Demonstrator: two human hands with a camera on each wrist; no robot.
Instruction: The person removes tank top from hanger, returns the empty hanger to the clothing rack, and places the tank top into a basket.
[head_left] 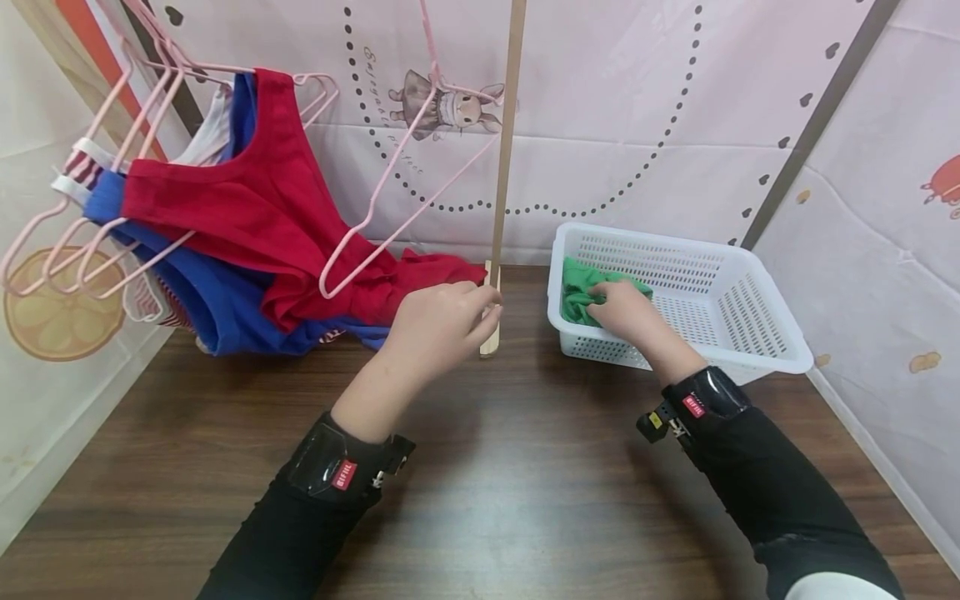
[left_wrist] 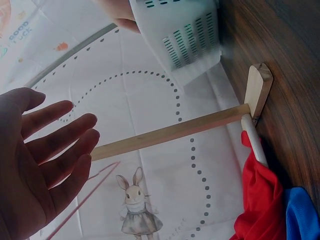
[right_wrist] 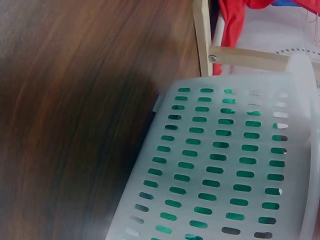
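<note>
My right hand reaches over the near side of a white slotted plastic basket. Its thumb and fingers grip a crumpled green cloth lying at the basket's left end. In the right wrist view, the basket's wall hides the hand, and green shows through the slots. My left hand is held up over the table, just in front of the red garment's lower end. The left wrist view shows that hand's fingers loosely bent and spread, with nothing in them.
Pink hangers with a red garment, a blue garment and striped clothing hang at the left. A bare pink hanger hangs near the wooden post, whose foot stands on the brown table. Printed curtains close the back and sides.
</note>
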